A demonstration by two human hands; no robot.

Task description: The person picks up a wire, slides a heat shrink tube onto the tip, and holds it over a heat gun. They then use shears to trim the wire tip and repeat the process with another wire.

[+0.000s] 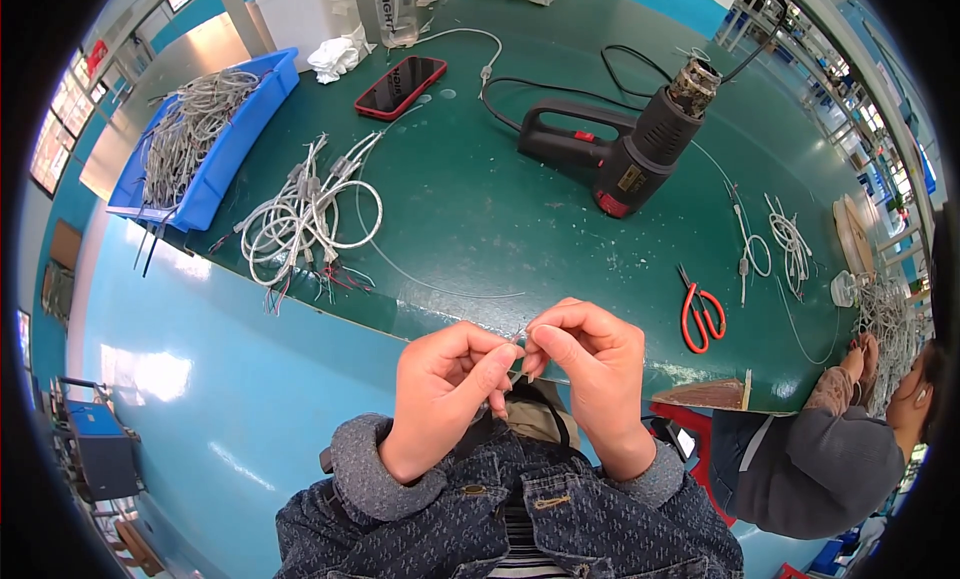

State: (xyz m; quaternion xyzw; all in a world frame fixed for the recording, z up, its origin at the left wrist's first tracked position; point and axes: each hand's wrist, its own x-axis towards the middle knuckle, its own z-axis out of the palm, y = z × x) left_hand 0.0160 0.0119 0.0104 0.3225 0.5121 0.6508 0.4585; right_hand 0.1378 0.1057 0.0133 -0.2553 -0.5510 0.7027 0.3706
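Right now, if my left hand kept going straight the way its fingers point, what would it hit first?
The left hand points rightward, and its fingers already meet the right hand at the thin wire end pinched between them. So it would likely press into the right hand first, though depth is unclear.

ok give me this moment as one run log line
left hand pinching thin wire | right hand pinching same wire | heat gun, red scissors on green table

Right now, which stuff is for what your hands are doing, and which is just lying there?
In use:
left hand
right hand
thin grey wire pinched between the fingertips
coiled wire bundle

Just lying about:
red phone
heat gun
red scissors
blue bin
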